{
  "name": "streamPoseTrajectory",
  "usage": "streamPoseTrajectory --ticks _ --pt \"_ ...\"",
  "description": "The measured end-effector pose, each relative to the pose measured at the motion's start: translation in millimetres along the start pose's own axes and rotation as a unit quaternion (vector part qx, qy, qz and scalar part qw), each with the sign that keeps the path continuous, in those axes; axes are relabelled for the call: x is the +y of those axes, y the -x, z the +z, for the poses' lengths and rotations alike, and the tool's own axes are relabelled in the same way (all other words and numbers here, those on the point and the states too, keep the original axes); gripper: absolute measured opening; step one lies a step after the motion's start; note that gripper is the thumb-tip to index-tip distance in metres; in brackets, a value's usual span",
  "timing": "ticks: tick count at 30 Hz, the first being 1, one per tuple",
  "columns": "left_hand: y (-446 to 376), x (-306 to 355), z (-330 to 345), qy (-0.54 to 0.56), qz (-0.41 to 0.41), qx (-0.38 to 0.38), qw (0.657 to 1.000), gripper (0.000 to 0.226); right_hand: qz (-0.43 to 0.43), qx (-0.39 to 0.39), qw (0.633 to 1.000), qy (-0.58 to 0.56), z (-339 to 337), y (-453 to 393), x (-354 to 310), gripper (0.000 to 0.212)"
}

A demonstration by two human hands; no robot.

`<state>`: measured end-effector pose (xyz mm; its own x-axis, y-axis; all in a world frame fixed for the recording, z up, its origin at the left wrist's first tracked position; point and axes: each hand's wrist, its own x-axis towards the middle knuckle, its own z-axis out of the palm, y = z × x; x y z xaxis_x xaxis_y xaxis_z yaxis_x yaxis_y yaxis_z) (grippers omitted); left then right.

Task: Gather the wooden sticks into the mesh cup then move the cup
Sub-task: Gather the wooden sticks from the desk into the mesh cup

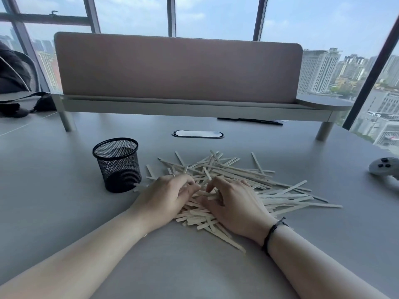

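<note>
A loose heap of pale wooden sticks (254,182) lies spread across the middle of the grey table. Both hands rest on the near side of the heap, palms down. My left hand (166,195) curls its fingers into the sticks, and my right hand (233,201) does the same, with a few sticks pinched between its fingertips. The two sets of fingertips nearly meet over the pile. A black mesh cup (117,165) stands upright to the left of the heap, close to my left hand. It looks empty.
A grey game controller (384,167) lies at the right table edge. A pink divider screen (179,67) on a raised shelf spans the back. An oval cable port (197,134) sits behind the cup. A black bag (26,104) lies far left.
</note>
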<state>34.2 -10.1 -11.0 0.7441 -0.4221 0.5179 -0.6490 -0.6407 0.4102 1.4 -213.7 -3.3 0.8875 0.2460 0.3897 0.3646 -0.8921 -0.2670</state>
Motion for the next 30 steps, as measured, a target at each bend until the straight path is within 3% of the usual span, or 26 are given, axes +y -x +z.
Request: streamPoseTrajectory --ticks 6,9,15,18,23,30 --pt "-0.9 4.5 -4.6 -0.004 0.076 0.052 0.996 0.046 0.003 0.037 0.999 -0.025 -7.7 1.4 2.1 0.052" --pt "0.6 10.5 -9.6 -0.015 0.057 0.056 0.997 0.063 -0.02 0.047 0.998 -0.02 -9.7 3.4 4.6 0.062" --pt "9.9 17.3 -20.8 -0.052 -0.03 -0.051 0.997 0.095 -0.008 0.089 0.994 -0.06 -13.1 3.6 12.2 0.054" --pt "13.6 23.6 -20.3 -0.106 -0.033 -0.089 0.99 0.087 -0.007 0.092 0.993 -0.075 -14.2 4.2 15.5 0.055" --pt "16.1 30.4 -14.9 -0.115 0.004 -0.062 0.991 0.045 -0.015 0.066 0.995 -0.071 -8.6 5.0 14.1 0.056" --pt "17.2 25.5 -12.5 -0.144 0.08 -0.029 0.986 0.02 -0.034 0.061 0.995 -0.067 -6.6 5.5 9.6 0.056"
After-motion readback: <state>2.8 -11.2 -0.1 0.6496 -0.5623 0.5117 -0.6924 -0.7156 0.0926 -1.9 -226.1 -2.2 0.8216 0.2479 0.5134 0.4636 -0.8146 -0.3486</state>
